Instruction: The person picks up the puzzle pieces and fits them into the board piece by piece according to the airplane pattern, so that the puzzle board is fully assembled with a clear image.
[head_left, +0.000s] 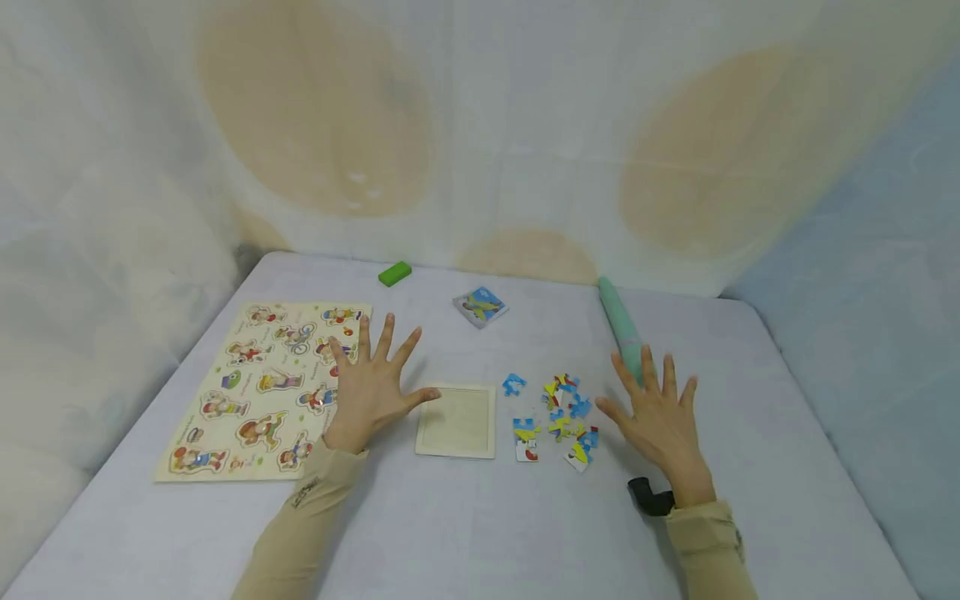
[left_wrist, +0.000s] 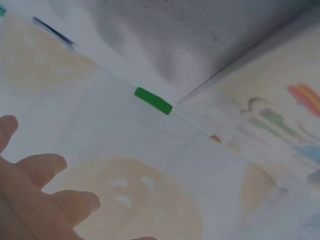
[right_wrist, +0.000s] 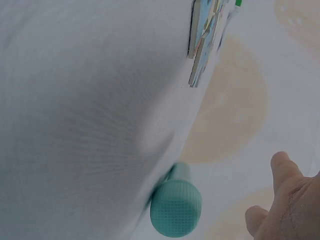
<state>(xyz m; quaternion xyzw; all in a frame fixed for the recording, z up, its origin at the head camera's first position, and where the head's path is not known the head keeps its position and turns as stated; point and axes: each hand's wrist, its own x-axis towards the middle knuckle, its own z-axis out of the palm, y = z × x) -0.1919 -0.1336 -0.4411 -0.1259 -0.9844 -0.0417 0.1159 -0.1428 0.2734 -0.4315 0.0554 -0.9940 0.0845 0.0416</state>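
Both spread wide, pinching nothing: right grip [head_left: 662,421] beyond a black curved object [head_left: 647,497], left grip [head_left: 371,400] by the illustrated board [head_left: 262,393]. Looks barely begun, with puzzle pieces [head_left: 561,427] lying loose right of the pale tray [head_left: 456,421], none set inside, and nothing apparently blocking the way between. Farther off: a green tube [head_left: 619,318], a picture card [head_left: 481,307], then a green block [head_left: 394,274].

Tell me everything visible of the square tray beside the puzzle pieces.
The square tray is pale cream and looks wooden, with a raised rim around a shallow recess holding no pieces. It lies flat on the white cloth, left of the loose puzzle pieces, which do not touch it. The thumb of the left grip overlaps its far left corner in view; contact is unclear.
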